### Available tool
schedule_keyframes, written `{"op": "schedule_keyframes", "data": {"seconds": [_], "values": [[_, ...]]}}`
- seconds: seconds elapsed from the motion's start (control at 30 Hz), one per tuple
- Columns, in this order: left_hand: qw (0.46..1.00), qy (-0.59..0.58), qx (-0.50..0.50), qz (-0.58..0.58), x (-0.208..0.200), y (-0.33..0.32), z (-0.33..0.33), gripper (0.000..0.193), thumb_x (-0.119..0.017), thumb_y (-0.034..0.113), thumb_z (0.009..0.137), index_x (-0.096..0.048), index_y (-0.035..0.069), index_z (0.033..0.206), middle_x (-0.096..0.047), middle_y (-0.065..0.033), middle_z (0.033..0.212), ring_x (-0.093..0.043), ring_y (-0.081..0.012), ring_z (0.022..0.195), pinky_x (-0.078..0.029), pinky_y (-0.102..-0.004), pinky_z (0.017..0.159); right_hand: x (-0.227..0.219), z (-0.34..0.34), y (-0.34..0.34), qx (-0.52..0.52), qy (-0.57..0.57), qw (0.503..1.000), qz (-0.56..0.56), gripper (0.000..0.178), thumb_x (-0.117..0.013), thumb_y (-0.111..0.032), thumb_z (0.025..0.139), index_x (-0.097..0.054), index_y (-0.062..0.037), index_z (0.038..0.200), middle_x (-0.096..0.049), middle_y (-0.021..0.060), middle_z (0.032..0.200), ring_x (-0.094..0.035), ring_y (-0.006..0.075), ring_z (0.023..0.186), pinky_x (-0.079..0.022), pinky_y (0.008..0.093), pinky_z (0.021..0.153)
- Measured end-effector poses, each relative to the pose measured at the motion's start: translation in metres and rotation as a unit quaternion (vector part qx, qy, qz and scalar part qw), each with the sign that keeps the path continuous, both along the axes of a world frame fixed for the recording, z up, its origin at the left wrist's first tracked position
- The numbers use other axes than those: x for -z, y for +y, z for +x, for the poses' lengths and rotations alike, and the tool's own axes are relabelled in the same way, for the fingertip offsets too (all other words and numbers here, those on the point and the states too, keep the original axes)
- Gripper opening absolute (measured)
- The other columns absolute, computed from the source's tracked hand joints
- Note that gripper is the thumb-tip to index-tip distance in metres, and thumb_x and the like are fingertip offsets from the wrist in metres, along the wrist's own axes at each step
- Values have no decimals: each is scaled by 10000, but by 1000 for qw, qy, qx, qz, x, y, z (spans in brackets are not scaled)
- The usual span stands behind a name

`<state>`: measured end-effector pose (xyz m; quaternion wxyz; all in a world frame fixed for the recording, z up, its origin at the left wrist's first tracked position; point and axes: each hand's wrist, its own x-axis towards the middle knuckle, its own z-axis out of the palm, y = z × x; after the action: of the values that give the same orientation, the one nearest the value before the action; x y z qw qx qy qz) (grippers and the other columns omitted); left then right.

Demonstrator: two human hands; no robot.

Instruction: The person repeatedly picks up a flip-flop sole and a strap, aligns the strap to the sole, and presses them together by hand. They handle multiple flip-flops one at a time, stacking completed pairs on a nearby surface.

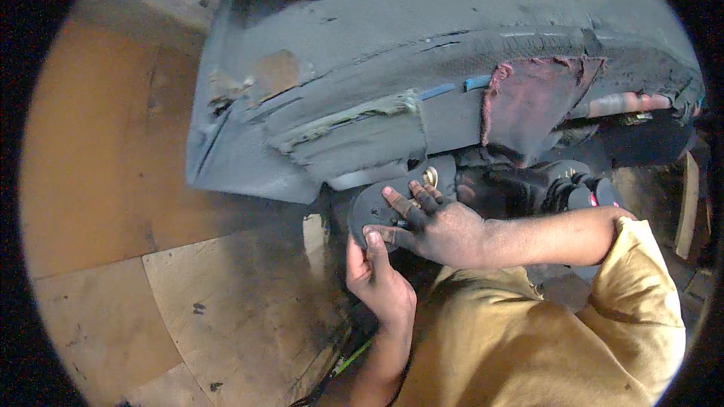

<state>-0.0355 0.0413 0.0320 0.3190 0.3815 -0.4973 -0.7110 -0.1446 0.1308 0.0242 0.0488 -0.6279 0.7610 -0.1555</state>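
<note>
From where I stand, the left hand point(383, 286) pinches the near end of a dark, sole-shaped piece point(366, 207), thumb on top; the right hand point(454, 234) lies across it, fingers extended, close against the left, though I can't tell whether it grips underneath. The piece sits just on the wearer's side of the dusty grey casing point(339, 38). I'd judge this one in progress, in hand and not set down; what remains on it doesn't show. It looks flat, matt and round-ended, with a pale gold curved bit point(431, 176) toward its far end. Below the casing's right part lie more dark pieces point(577, 194), finished or waiting, I can't say.
</note>
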Motion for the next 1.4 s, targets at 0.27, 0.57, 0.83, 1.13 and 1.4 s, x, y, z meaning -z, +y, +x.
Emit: {"op": "schedule_keyframes", "data": {"seconds": [0.27, 0.57, 0.83, 1.13, 1.4], "values": [[987, 106, -14, -123, -15, -29, 83, 748, -548, 536, 947, -420, -50, 1395, -554, -182, 1322, -569, -321, 1181, -456, -454, 1030, -39, 42, 0, -159, -43, 965, -206, 623, -525, -279, 862, -435, -330, 1477, -434, 235, 1437, -564, 388, 1198, -437, 506, 1074], [951, 109, 157, 243, 60, -9, 21, 314, -602, 189, 968, -554, 29, 1234, -653, -117, 1172, -653, -278, 1028, -603, -465, 819, 55, 8, 73, 235, -860, 247, -380, 324, -537, -208, 1009, -528, -32, 1281, -596, 124, 1286, -582, 234, 1178, -455, 416, 1055], [972, -123, 143, -142, -57, -27, 34, 336, -715, -24, 855, -581, -40, 1162, -684, -96, 1048, -655, -132, 907, -541, -265, 799, 86, 27, -28, 149, -921, 83, -350, 286, -539, -219, 1021, -544, -46, 1249, -634, 92, 1213, -610, 209, 1134, -498, 422, 1008], [906, -367, 205, -52, 2, -6, 152, 379, -746, 45, 866, -560, -32, 1187, -663, -35, 1042, -606, -96, 859, -483, -225, 770, 54, 39, -16, 166, -883, 322, -298, 507, -702, -113, 909, -457, -80, 1352, -592, 58, 1259, -551, 198, 1199, -483, 397, 1009], [946, -197, 256, -13, 32, -42, -24, 329, -647, 189, 961, -580, -39, 1188, -635, -83, 1125, -570, -162, 1004, -454, -327, 903, 73, 19, 15, 287, -694, 628, -204, 481, -731, -149, 891, -511, -39, 1304, -668, 56, 1079, -619, 134, 1022, -491, 310, 944]]}}
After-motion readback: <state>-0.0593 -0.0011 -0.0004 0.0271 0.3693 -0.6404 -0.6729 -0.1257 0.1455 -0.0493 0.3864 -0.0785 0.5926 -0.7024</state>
